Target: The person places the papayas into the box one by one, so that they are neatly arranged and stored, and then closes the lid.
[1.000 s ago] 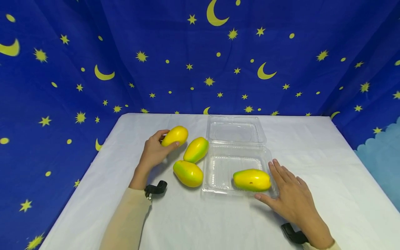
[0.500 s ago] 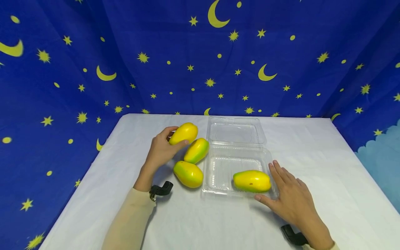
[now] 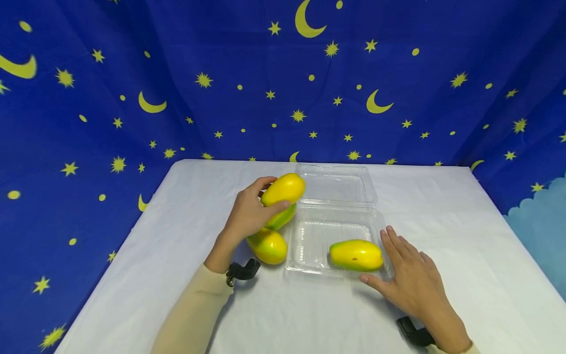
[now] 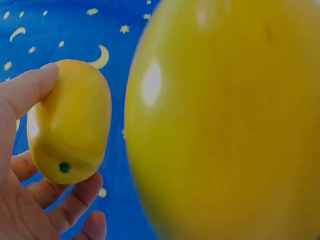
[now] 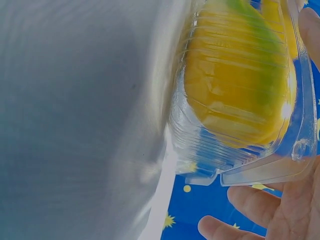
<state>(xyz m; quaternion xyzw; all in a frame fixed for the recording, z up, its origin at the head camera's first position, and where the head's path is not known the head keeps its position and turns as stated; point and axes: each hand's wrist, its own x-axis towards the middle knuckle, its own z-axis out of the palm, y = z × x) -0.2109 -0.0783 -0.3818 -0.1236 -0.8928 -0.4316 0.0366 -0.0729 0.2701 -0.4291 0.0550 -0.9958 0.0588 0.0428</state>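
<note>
My left hand (image 3: 249, 211) grips a yellow mango (image 3: 285, 188), thumb on its near side and fingers curled behind. It holds the fruit above a yellow-green mango (image 3: 283, 218), which it partly covers in the head view. Another mango (image 3: 268, 247) lies just nearer; a large mango (image 4: 225, 125) fills the right of the left wrist view. One more mango (image 3: 355, 255) lies at the right side of the clear plastic clamshell box (image 3: 309, 268). My right hand (image 3: 413, 280) rests with straight, spread fingers at the box's right front corner.
The box's lid (image 3: 336, 186) lies opened back toward the far table edge. White cloth covers the table (image 3: 309, 319). A blue curtain (image 3: 247, 64) with yellow moons and stars hangs behind and at both sides.
My left hand has carried its mango to the right, from beside the other mangoes to over the rear one, near the box. My right hand has stayed at the box's corner.
</note>
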